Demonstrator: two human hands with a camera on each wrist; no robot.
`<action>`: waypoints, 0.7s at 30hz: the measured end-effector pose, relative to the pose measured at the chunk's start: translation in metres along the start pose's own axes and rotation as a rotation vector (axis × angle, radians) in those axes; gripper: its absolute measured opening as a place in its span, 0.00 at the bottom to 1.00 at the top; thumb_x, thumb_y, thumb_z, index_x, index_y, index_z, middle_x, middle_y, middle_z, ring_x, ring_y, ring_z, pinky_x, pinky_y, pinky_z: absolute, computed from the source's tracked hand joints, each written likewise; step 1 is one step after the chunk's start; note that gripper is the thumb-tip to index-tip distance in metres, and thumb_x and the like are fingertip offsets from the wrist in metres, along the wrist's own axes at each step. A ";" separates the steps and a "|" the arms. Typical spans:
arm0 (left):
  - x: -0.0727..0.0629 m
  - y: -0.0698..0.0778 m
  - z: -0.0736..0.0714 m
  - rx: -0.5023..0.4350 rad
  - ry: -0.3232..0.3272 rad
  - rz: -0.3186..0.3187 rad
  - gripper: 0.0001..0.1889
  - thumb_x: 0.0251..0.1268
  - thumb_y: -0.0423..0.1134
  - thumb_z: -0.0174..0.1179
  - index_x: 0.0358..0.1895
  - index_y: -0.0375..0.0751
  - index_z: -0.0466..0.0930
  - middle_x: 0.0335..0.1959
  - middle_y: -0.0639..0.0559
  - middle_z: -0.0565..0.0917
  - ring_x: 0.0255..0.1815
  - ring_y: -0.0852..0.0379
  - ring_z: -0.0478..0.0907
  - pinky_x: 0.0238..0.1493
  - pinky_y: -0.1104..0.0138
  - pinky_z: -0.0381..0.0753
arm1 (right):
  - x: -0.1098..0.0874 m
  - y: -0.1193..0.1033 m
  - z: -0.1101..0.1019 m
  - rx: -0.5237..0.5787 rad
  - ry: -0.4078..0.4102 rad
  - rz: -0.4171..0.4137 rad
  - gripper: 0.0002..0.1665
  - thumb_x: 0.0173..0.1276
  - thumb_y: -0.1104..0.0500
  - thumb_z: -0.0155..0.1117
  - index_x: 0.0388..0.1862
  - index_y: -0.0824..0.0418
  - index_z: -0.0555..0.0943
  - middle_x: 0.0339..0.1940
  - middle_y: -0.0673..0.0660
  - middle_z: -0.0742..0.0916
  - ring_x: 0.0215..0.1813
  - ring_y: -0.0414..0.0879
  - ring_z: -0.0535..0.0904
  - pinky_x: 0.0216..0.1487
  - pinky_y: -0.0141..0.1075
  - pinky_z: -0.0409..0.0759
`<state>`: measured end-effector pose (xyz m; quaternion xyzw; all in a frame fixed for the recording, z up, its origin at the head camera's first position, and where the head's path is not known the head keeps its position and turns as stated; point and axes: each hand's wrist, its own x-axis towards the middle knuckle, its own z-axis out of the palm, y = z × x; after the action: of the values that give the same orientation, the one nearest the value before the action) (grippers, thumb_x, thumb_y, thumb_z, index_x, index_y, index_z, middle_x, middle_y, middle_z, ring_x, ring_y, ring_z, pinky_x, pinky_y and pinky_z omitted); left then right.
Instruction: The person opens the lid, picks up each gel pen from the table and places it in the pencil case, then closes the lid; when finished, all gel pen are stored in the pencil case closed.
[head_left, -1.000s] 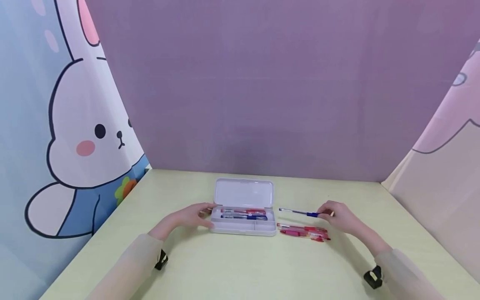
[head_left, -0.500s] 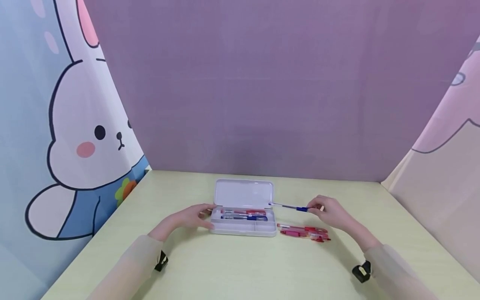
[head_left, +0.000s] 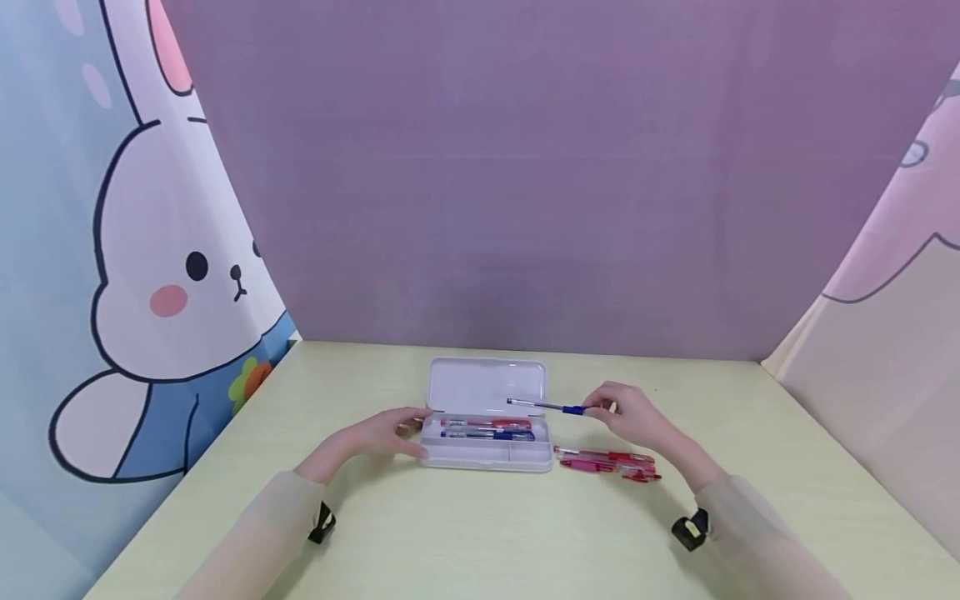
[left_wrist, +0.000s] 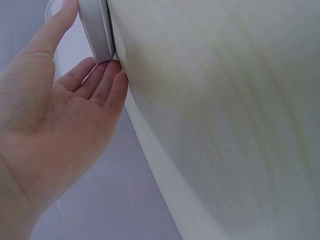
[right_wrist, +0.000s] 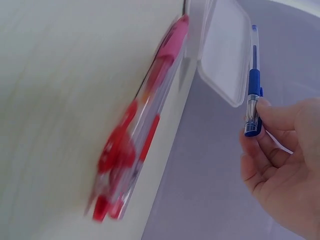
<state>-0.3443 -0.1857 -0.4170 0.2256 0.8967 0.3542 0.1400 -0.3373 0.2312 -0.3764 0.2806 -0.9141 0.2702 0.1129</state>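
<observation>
A white pencil case lies with its lid raised on the table. A red pen and a blue pen lie in its rear compartment; the two front compartments hold nothing visible. My left hand holds the left end of the case, thumb towards the front corner and fingers at the rear one. My right hand pinches another blue pen by its capped end. This pen is in the air, its far end in front of the raised lid. Several red and pink pens lie right of the case.
The pale wooden table ends at a purple backdrop. A curtain with a cartoon rabbit hangs at the left, a pink and cream one at the right. Each wrist carries a black camera mount.
My right hand has moved left, carrying the blue pen from above the red pens to in front of the lid. The left hand and the case have stayed put.
</observation>
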 end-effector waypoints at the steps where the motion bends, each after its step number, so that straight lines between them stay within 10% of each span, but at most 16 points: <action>1: 0.000 0.000 0.000 0.000 0.000 -0.001 0.40 0.54 0.47 0.68 0.69 0.39 0.61 0.65 0.38 0.69 0.64 0.41 0.67 0.67 0.48 0.65 | 0.002 -0.002 0.001 0.000 0.000 -0.004 0.02 0.63 0.63 0.64 0.34 0.58 0.83 0.27 0.45 0.82 0.30 0.37 0.72 0.30 0.29 0.74; 21: -0.002 0.002 0.000 0.005 0.001 0.015 0.40 0.54 0.47 0.68 0.69 0.36 0.61 0.66 0.37 0.68 0.64 0.40 0.67 0.67 0.48 0.65 | 0.029 -0.037 0.030 0.044 -0.057 -0.095 0.04 0.63 0.65 0.63 0.36 0.61 0.84 0.30 0.49 0.83 0.31 0.37 0.73 0.31 0.27 0.75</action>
<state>-0.3416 -0.1857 -0.4155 0.2323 0.8959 0.3533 0.1362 -0.3418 0.1758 -0.3750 0.3335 -0.8964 0.2765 0.0934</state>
